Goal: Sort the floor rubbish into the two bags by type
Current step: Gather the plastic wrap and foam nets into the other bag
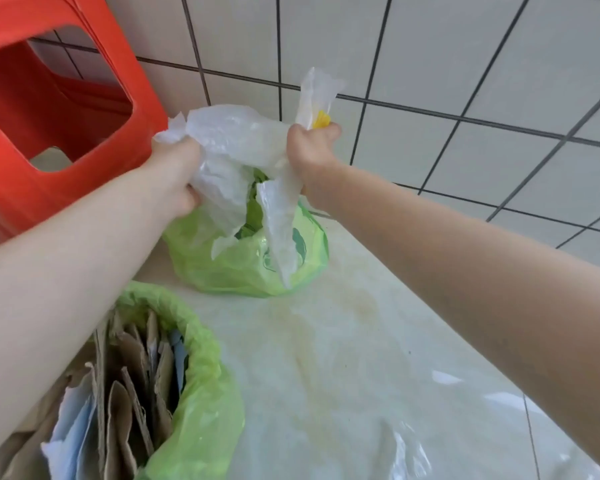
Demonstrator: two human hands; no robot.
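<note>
Gripping crumpled translucent white plastic film [229,140], left hand [174,174] and right hand [309,150] both clenched on it, above open light-green plastic bag [222,265] on floor by red plastic stool [66,116]. Right fist also pinched small yellow piece [321,120], possibly wrapper. Nearer green bag [201,393] held torn brown cardboard scraps [125,393].

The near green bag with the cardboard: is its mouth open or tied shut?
Open. The near green bag has its rim rolled outward, and cardboard pieces stand upright inside, plainly visible from above.
</note>
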